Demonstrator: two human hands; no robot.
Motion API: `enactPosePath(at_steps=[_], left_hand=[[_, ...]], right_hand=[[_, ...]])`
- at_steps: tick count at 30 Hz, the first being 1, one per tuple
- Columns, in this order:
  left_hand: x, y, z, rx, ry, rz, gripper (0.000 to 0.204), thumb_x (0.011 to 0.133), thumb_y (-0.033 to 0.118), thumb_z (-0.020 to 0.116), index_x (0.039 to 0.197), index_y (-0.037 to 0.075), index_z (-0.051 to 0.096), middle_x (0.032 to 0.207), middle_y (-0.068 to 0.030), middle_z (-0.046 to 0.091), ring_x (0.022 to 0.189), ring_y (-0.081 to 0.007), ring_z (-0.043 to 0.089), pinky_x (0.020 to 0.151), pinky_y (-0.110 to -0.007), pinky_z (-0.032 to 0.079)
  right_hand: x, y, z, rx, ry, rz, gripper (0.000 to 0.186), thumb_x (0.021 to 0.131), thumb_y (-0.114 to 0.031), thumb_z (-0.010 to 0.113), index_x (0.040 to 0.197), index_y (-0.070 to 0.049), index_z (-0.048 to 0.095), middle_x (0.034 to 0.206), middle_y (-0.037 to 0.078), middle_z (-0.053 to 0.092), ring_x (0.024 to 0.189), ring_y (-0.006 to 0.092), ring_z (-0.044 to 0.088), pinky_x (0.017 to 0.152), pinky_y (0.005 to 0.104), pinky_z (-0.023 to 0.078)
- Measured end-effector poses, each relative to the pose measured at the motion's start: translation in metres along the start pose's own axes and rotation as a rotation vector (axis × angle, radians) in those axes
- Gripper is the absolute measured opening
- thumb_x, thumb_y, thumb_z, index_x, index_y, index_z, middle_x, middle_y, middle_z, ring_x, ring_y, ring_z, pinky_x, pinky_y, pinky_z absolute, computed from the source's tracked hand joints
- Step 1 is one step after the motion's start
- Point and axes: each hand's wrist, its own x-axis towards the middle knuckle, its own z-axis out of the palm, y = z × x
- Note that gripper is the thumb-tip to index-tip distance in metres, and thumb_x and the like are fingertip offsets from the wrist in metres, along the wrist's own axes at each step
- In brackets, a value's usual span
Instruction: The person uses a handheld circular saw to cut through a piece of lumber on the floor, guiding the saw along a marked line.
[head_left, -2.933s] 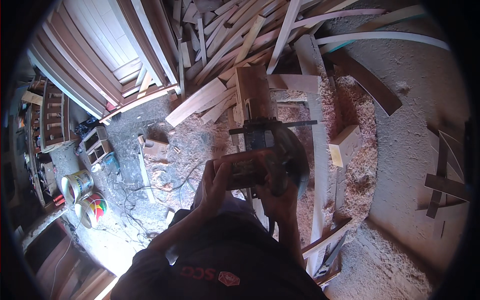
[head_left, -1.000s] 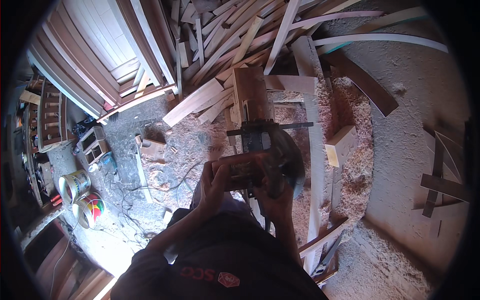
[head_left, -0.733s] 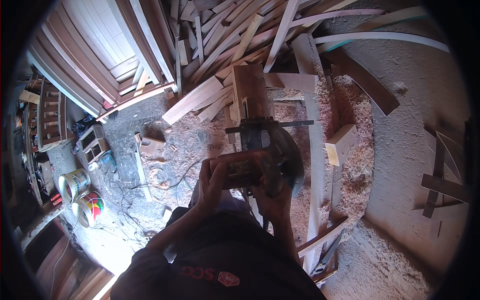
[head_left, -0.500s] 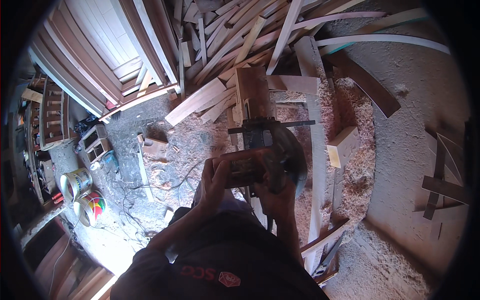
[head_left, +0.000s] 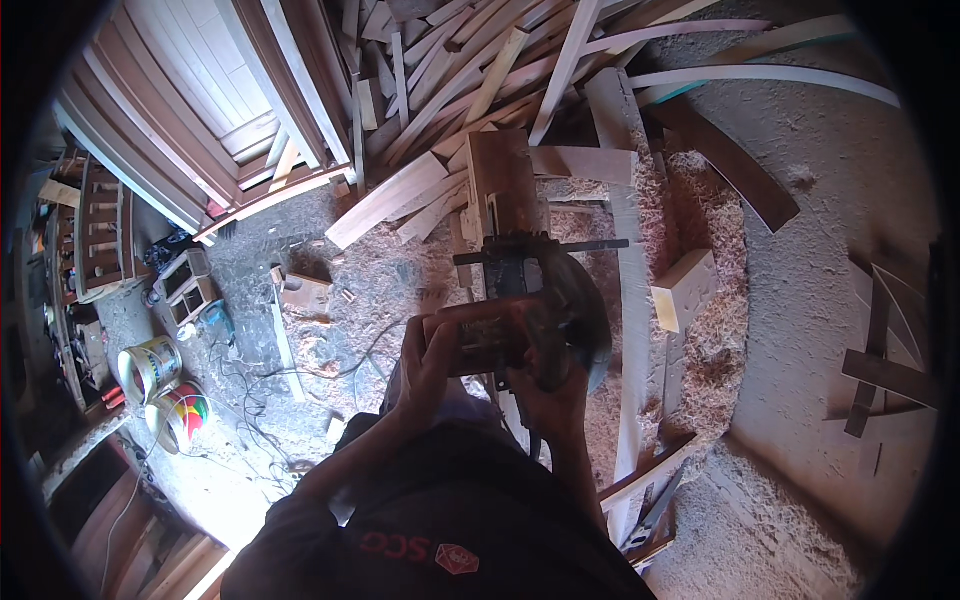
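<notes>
A dark circular saw [head_left: 487, 341] rests over a brown wooden board [head_left: 500, 165] in front of my body. My left hand [head_left: 427, 365] is closed round the left end of its motor housing, thumb on top. Its rear handle is gripped by my right hand [head_left: 550, 392], next to the rounded blade guard [head_left: 590, 310]. A thin dark bar [head_left: 595, 246] sticks out sideways at the saw's front. The blade and any cut in the board are hidden beneath the tool.
A heap of offcuts [head_left: 450, 75] lies beyond the board. On the right, a long pale beam [head_left: 633, 330] and a wood block [head_left: 684, 290] sit among shavings. Left, cables [head_left: 262, 425], two buckets [head_left: 180, 415] and a framed panel [head_left: 225, 75] stand about.
</notes>
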Motion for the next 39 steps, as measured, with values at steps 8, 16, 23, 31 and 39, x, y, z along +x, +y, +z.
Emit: enactPosePath(at_steps=[8,16,23,31,39], left_hand=[[-0.002,-0.011,-0.009,0.031,-0.018,0.044,0.031,0.104,0.029,0.058,0.118,0.001,0.055,0.101,-0.006,0.062,0.088,-0.0081,0.057,0.076,-0.027,0.051],[-0.017,-0.007,-0.002,0.031,0.018,-0.004,0.031,0.103,0.029,0.06,0.115,0.001,0.056,0.099,-0.0055,0.064,0.086,-0.0086,0.058,0.074,-0.027,0.051],[-0.027,-0.012,-0.004,0.073,0.021,-0.014,0.03,0.103,0.029,0.061,0.114,0.001,0.056,0.1,-0.0059,0.064,0.088,-0.0088,0.059,0.075,-0.027,0.052],[-0.027,0.006,0.008,-0.018,0.032,-0.051,0.017,0.107,0.026,0.055,0.1,0.01,0.055,0.081,0.0059,0.047,0.071,-0.0023,0.039,0.062,-0.023,0.036],[-0.022,0.005,0.004,-0.049,0.022,-0.07,0.026,0.105,0.029,0.059,0.11,0.004,0.055,0.094,-0.0003,0.057,0.082,-0.0057,0.052,0.071,-0.025,0.047]], right_hand=[[-0.006,0.006,0.005,0.019,0.036,0.004,0.029,0.078,-0.005,0.082,0.102,-0.005,0.065,0.085,0.0,0.064,0.076,0.0076,0.062,0.068,0.0273,0.052],[-0.02,0.004,-0.001,0.03,0.016,0.021,0.033,0.075,-0.008,0.085,0.103,-0.004,0.067,0.089,0.002,0.065,0.08,0.0099,0.063,0.07,0.0285,0.053],[-0.029,0.013,-0.006,0.038,0.01,0.024,0.031,0.076,-0.01,0.084,0.102,-0.003,0.067,0.088,0.003,0.066,0.079,0.0104,0.063,0.07,0.0296,0.053],[-0.024,-0.001,-0.008,0.036,0.021,0.074,0.031,0.076,-0.013,0.083,0.1,-0.002,0.067,0.084,0.004,0.068,0.078,0.0128,0.064,0.072,0.0328,0.054],[-0.019,-0.004,-0.006,0.028,-0.004,0.071,0.029,0.077,-0.012,0.082,0.1,-0.002,0.067,0.085,0.005,0.067,0.078,0.0126,0.063,0.073,0.0325,0.053]])
